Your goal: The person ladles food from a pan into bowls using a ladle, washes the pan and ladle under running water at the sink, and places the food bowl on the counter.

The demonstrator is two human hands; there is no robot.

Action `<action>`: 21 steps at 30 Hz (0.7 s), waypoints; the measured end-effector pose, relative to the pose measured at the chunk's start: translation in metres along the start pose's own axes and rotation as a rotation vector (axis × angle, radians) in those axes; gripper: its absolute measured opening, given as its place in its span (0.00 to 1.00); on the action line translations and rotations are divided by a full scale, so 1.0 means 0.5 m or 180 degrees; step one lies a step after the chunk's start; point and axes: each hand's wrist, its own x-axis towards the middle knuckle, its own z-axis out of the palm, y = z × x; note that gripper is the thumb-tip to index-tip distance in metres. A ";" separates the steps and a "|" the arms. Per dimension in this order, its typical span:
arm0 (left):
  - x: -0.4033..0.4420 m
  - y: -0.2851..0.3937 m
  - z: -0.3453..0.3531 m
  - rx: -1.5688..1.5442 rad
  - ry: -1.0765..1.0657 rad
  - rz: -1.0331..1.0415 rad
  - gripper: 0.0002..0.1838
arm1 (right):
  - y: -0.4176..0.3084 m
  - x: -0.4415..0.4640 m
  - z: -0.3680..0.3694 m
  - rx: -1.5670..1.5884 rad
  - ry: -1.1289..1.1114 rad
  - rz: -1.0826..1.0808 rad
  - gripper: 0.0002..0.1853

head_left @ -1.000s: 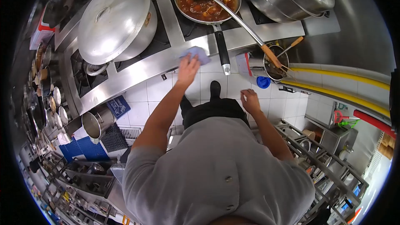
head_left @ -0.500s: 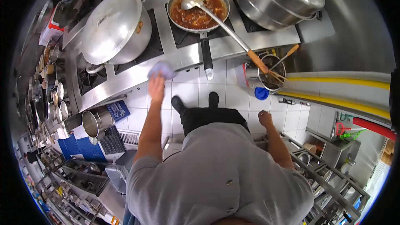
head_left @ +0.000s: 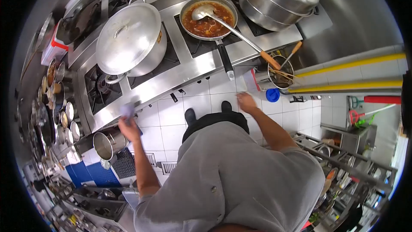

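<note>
My left hand (head_left: 128, 128) grips a light purple cloth (head_left: 127, 110) at the stove's (head_left: 189, 74) front edge, near the left-hand burner; the cloth is slightly blurred. My right hand (head_left: 246, 102) is in the air in front of the stove, below the frying pan's handle, holding nothing, with its fingers loosely apart. The frying pan (head_left: 225, 62) contains a red-brown stew (head_left: 210, 26). A long ladle (head_left: 238, 33) with a wooden grip rests in the pan, its bowl in the stew. To the left, a large lidded pot (head_left: 128, 41) sits on the stove.
A tall steamer pot (head_left: 277, 4) is at the back right. Beside the stove, a metal container (head_left: 288, 71) holds wooden-handled tools, with a blue lid (head_left: 272, 95) nearby. A steel pot (head_left: 103, 146) stands lower left. Yellow-edged rails (head_left: 352, 65) run along the right.
My left hand has moved left and toward me along the stove edge with the cloth. My right hand has swung forward and left, and its fingers have loosened. The view has shifted.
</note>
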 end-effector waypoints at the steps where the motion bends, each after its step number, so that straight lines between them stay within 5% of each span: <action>1: -0.001 0.076 0.033 -0.0322 -0.0164 -0.0043 0.17 | -0.112 0.027 -0.024 0.0195 0.0466 -0.0694 0.13; 5: 0.001 0.296 0.179 -0.2033 -0.0680 0.0174 0.16 | -0.423 0.119 -0.042 0.0486 0.1262 -0.1770 0.21; 8: 0.007 0.370 0.217 -0.1727 -0.0949 0.0362 0.17 | -0.547 0.171 -0.045 0.0373 0.1412 -0.1732 0.26; 15: 0.000 0.281 0.119 -0.0779 -0.1832 0.0850 0.25 | -0.613 0.268 0.041 0.0034 0.0985 -0.1443 0.28; 21: -0.151 0.218 0.023 -0.0450 -0.2078 0.0898 0.18 | -0.437 0.311 -0.009 -0.0515 0.1203 -0.1291 0.26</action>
